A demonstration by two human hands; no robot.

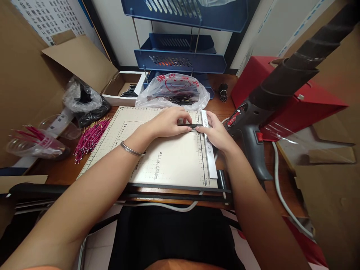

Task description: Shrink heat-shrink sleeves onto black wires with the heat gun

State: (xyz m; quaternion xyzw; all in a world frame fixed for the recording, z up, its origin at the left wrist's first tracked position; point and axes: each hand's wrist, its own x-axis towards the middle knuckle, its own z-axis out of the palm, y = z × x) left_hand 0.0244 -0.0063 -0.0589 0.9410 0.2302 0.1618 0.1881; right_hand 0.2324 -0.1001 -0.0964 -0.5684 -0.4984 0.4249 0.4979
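Observation:
A cream paper cutter (pixel 177 157) with printed gridlines lies in front of me, its white strip (pixel 209 150) marked "Cutter" along the right side. Across its ruler near that strip lies a small bundle of thin black strands (pixel 193 127); whether these are wires or tubes I cannot tell. My left hand (pixel 170 122) has its fingers bent and pinches the left part of the bundle against the board. From the right, my right hand (pixel 215 131) presses the bundle's right end with the thumb, its other fingers beyond the white strip.
A heat gun (pixel 254 127) stands at right before a red box (pixel 281 97). Behind the board sit a plastic bag (pixel 174 92) of dark strands and a blue rack (pixel 180 60). Magenta wires (pixel 91 138), a plastic cup (pixel 42 144) and an open carton (pixel 84 63) are at left.

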